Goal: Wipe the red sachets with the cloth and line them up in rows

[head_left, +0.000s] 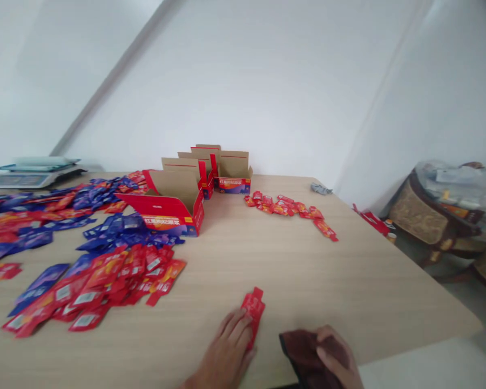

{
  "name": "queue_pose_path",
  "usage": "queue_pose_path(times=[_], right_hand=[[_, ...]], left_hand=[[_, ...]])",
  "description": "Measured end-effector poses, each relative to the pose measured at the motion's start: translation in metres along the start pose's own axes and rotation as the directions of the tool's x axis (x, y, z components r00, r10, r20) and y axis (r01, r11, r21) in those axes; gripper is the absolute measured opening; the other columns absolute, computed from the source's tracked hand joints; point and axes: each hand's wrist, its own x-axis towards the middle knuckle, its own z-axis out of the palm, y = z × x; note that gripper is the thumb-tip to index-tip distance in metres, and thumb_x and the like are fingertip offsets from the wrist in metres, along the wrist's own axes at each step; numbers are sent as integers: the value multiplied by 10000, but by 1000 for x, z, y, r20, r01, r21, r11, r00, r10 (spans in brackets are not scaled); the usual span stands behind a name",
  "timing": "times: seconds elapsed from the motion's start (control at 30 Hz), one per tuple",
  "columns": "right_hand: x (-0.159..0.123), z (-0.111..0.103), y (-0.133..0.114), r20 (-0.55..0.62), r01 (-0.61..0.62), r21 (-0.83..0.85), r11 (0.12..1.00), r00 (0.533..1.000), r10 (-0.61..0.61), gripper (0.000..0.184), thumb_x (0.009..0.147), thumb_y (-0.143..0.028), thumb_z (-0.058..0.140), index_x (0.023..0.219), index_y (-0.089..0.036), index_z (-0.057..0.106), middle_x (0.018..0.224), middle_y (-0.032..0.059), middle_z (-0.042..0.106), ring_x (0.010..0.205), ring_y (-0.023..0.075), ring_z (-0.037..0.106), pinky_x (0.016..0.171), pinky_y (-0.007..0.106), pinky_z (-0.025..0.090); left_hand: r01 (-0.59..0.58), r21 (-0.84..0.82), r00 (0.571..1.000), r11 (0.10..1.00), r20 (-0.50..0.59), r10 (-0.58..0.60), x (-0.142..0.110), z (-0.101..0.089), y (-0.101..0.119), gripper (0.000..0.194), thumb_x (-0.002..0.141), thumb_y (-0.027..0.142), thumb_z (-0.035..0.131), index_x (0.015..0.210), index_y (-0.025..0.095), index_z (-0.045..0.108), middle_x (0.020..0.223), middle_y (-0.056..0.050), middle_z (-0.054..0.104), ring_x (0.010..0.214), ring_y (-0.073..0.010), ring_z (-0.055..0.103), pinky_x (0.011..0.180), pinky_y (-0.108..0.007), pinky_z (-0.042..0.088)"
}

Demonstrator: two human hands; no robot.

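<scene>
My left hand (pixel 227 346) is on a red sachet (pixel 253 308) on the table, its fingers across the sachet's left side and its thumb near the lower end. The sachet's narrow spout end points away from me. At the near edge my right hand (pixel 336 354) grips a dark brown cloth (pixel 303 354) between thumb and fingers. Left of my hands spreads a pile of red sachets (pixel 121 275), with blue sachets (pixel 117 232) behind and among them.
An open red and blue box (pixel 170 224) stands behind the piles, with several more open boxes (pixel 235 183) beyond. More red sachets (pixel 287 206) lie in a curved row. A scale (pixel 36 175) sits far left, a grey cloth (pixel 321 188) far right. Cluttered chairs (pixel 421 210) stand beyond the table.
</scene>
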Motion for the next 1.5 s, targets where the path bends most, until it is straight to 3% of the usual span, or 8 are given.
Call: queue_pose_path(times=[0.27, 0.57, 0.67, 0.77, 0.9, 1.3, 1.43, 1.5], right_hand=[[6, 1, 2, -272, 13, -87, 996, 962, -37, 425, 684, -545, 913, 886, -220, 726, 877, 37, 706, 854, 221, 662, 740, 298, 537], [30, 35, -8, -453, 109, -120, 987, 879, -152, 472, 751, -510, 899, 1053, -192, 724, 1009, 36, 733, 933, 202, 681, 844, 317, 549], [24, 72, -20, -332, 237, -353, 905, 873, -358, 337, 849, -442, 843, 1051, -203, 718, 1014, 47, 732, 944, 208, 687, 856, 328, 553], [9, 113, -18, 146, 485, -516, 707, 862, -485, 180, 925, -323, 772, 1076, -245, 715, 1075, 62, 725, 1018, 234, 683, 903, 370, 570], [0, 140, 9, 720, 796, -419, 437, 584, -373, 198, 974, -197, 681, 1154, -278, 699, 1106, 54, 734, 1096, 255, 648, 1024, 447, 553], [100, 125, 7, 628, 726, -657, 203, 676, -385, 170, 992, -193, 636, 1139, -253, 695, 1099, 87, 725, 1063, 282, 635, 966, 460, 552], [74, 128, -13, 422, 678, -649, 346, 698, -578, 178, 991, -262, 672, 1169, -257, 669, 1116, 94, 700, 1073, 274, 652, 950, 455, 563], [46, 130, -13, 537, 734, -562, 381, 674, -507, 204, 977, -247, 685, 1179, -269, 664, 1132, 82, 701, 1087, 260, 656, 957, 435, 568]], left_hand=[[-59, 103, 992, 993, 115, 47, -81, -33, 22, 692, 1055, 391, 593, 1669, 201, 337, 1708, -37, 402, 1581, -269, 348, 1276, -421, 352], [-154, 98, 987, 983, 62, 148, -87, -19, 26, 499, 1104, 221, 483, 1600, 184, 461, 1667, -49, 470, 1562, -226, 395, 1285, -376, 345], [-145, 25, 989, 989, 37, 144, -87, -23, 21, 452, 1096, 178, 500, 1547, 209, 525, 1596, -41, 559, 1528, -224, 447, 1278, -386, 372], [-115, -46, 992, 992, 40, 117, -92, -17, 18, 428, 1094, 178, 508, 1520, 206, 548, 1547, -67, 603, 1486, -222, 500, 1260, -397, 407], [-61, -86, 998, 994, -2, 61, -97, -2, 17, 347, 1090, 193, 516, 1418, 186, 631, 1402, -73, 709, 1329, -225, 637, 1205, -396, 469], [-16, -222, 996, 975, 81, 34, -88, -10, 14, 428, 1072, 159, 515, 1493, 215, 571, 1480, -50, 668, 1406, -189, 589, 1247, -380, 426], [10, -260, 995, 965, 94, 15, -86, -10, 16, 453, 1047, 116, 524, 1485, 219, 575, 1469, -43, 677, 1408, -181, 587, 1255, -376, 416], [18, -273, 994, 962, 109, 12, -85, -10, 16, 455, 1040, 109, 521, 1477, 222, 582, 1451, -48, 687, 1387, -186, 604, 1244, -380, 426]])
